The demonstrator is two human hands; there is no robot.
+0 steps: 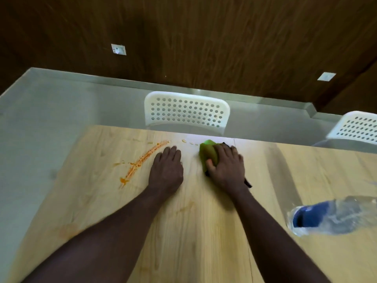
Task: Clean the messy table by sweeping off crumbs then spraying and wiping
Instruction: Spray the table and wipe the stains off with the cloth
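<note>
The light wooden table (204, 231) carries a long orange smear (142, 159) running from its far edge toward the left, with a few small drops (189, 142) near the far edge. My right hand (226, 167) presses a green cloth (208, 151) with a dark underside flat on the table near the far edge. My left hand (166, 169) lies flat on the wood beside it, fingers together, holding nothing, its fingertips close to the upper end of the smear. A faint orange stain (67, 230) shows at the near left.
A clear plastic bottle (334, 217) with a blue label lies at the right side of the table, blurred. Two white perforated chairs (186, 112) (356, 127) stand behind the far edge. Grey floor lies to the left, a dark wooden wall behind.
</note>
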